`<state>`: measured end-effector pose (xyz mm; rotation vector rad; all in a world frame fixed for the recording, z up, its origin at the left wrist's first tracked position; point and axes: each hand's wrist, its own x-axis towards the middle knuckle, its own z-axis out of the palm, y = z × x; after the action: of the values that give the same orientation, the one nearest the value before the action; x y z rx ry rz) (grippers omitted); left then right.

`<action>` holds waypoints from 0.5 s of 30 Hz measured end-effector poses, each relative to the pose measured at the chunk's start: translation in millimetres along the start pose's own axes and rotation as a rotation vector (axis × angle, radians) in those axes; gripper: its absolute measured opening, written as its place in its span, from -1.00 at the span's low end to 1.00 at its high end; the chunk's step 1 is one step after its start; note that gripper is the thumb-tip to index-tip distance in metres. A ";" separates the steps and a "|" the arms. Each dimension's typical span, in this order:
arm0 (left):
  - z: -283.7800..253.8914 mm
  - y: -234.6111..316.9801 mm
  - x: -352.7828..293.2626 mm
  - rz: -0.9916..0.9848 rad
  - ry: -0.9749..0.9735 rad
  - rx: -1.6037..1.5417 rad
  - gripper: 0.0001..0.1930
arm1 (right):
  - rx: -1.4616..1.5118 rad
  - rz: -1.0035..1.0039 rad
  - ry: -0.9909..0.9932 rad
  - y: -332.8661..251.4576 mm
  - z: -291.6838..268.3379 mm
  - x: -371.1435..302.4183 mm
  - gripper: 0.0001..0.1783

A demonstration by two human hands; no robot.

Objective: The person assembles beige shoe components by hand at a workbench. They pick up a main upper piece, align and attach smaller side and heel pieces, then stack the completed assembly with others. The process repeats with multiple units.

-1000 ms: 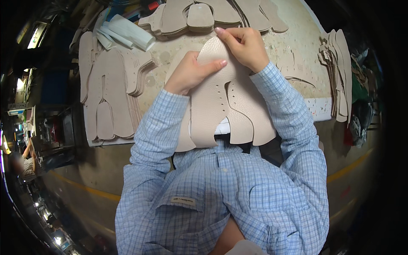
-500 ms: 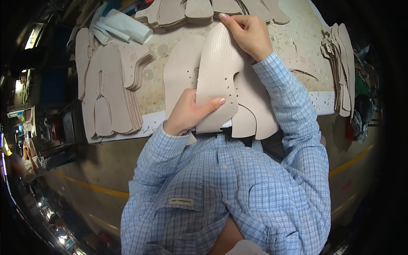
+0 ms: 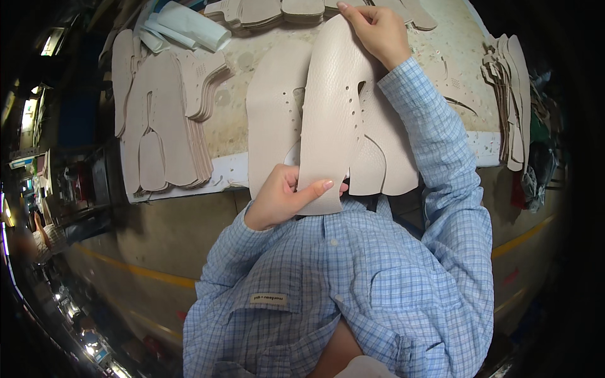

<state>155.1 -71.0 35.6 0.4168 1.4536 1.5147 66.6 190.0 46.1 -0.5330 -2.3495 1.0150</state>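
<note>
A pale pinkish-beige leather piece (image 3: 329,101) with a pebbled surface and a row of small punched holes is held up between my hands. My left hand (image 3: 285,196) pinches its near end, thumb on top and fingers behind. At its rounded far end, my right hand (image 3: 376,31) grips the edge between thumb and fingers. Beneath it lies another leather piece (image 3: 268,120) with holes, showing on the left. On the right, more leather with a curved cut (image 3: 391,151) hangs over the table's near edge.
The speckled worktable (image 3: 236,82) bears a stack of cut leather pieces (image 3: 179,132) at left, more stacks (image 3: 261,16) at the far side, and upright pieces (image 3: 513,94) at the right edge. Rolled pale sheets (image 3: 192,25) lie far left. A yellow line (image 3: 142,271) crosses the floor.
My left hand has slid down and nearer along the leather piece, which is now drawn longer and straighter. My right hand has moved slightly farther away and to the right.
</note>
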 end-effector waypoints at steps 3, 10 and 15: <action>1.1 -7.0 -7.3 0.010 -0.016 -0.002 -0.72 | 0.017 -0.022 0.013 2.3 2.8 3.1 -0.60; -6.5 -15.6 -28.5 -0.207 -0.072 0.242 -0.74 | -0.006 -0.179 0.033 32.4 20.1 14.4 -0.52; -19.5 25.5 -42.4 -0.093 -0.283 0.329 -0.78 | -0.132 -0.150 -0.170 46.3 24.8 16.4 -0.47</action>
<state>150.2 -111.7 69.4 0.7206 1.4728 1.0931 45.6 214.9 1.8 -0.3230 -2.5767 0.8708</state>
